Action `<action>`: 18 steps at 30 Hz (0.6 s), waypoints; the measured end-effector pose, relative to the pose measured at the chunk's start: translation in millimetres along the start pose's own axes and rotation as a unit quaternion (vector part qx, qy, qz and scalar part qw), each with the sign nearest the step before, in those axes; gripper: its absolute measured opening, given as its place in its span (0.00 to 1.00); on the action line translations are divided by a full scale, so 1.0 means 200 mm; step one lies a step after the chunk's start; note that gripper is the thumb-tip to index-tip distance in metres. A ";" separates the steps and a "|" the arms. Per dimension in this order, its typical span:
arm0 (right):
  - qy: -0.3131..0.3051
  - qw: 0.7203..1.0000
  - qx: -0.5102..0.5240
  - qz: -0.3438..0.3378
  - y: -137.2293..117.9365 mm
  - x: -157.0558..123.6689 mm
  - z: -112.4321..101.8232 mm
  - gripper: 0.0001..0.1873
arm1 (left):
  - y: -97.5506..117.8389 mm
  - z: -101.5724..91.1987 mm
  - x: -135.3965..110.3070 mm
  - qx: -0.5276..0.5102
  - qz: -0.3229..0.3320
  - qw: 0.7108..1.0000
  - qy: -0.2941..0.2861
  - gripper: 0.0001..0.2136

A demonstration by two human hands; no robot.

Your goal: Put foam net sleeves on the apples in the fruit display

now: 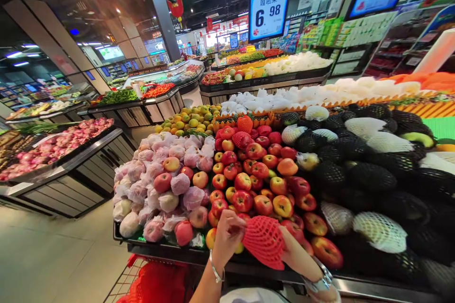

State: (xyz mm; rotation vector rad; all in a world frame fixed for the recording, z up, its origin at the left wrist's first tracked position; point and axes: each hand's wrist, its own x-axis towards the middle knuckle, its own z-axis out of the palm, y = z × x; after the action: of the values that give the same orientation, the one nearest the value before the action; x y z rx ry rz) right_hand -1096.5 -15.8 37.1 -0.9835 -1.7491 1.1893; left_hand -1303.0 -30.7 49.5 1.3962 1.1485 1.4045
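Note:
In front of me, a red foam fruit net (263, 241) is stretched out between my two hands over the front of the apple display. My left hand (227, 234) is closed, its fingers pinching the net's narrow left end. At the other side, my right hand (298, 253) grips the net; its fingers are hidden behind the mesh. Whether a fruit is inside the net I cannot tell. Loose red-yellow apples (242, 200) lie just beyond my hands, with some red-netted fruit behind them. Apples in thin wrapping (152, 199) are piled to the left.
Fruit in black and white foam nets (371, 176) fills the right side. Below the display's front edge (369, 289), at lower left, is a cart (122, 280) with red netting (156, 284) in it. An onion stand (67, 144) stands across the aisle at left.

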 end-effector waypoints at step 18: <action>-0.100 0.991 0.092 -0.002 -0.02 0.07 0.01 0.27 | 0.06 -0.02 0.02 0.165 0.114 0.947 -0.250 0.16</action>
State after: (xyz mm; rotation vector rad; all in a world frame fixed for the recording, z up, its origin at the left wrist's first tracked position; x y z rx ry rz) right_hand -1104.2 -5.5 42.8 -0.7738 -1.7550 1.4599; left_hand -1307.1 -29.3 62.0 2.0346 0.9283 0.9375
